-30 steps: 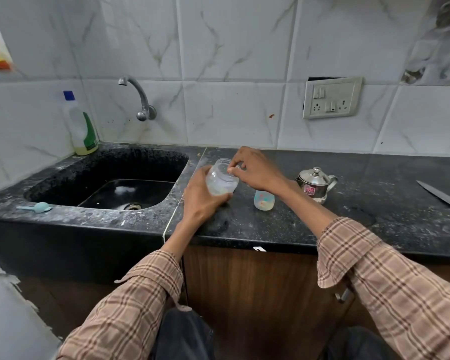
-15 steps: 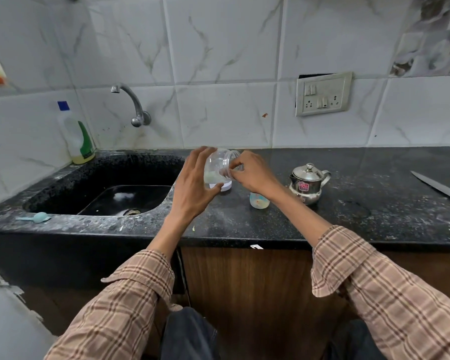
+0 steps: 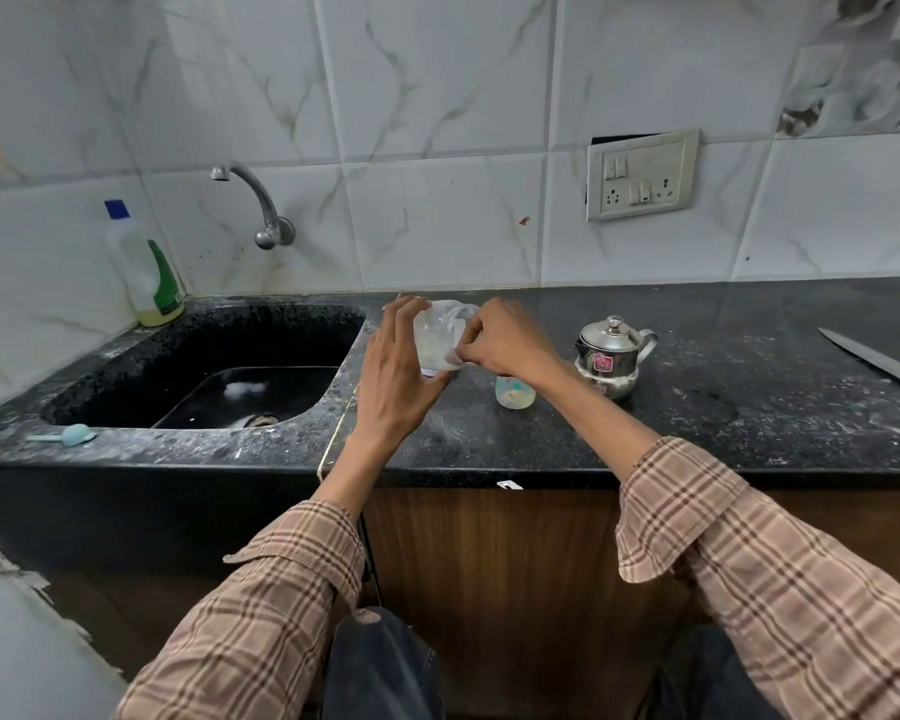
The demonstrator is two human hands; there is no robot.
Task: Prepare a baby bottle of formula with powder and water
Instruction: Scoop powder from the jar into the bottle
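From the head camera, the left hand [image 3: 398, 379] is clamping the clear bottle [image 3: 440, 340] above the counter [image 3: 697, 407], near the sink edge. The right hand [image 3: 500, 337] is pinching something at its side, perhaps the opening. Because the bottle is tilting, the contents could be spilling out.
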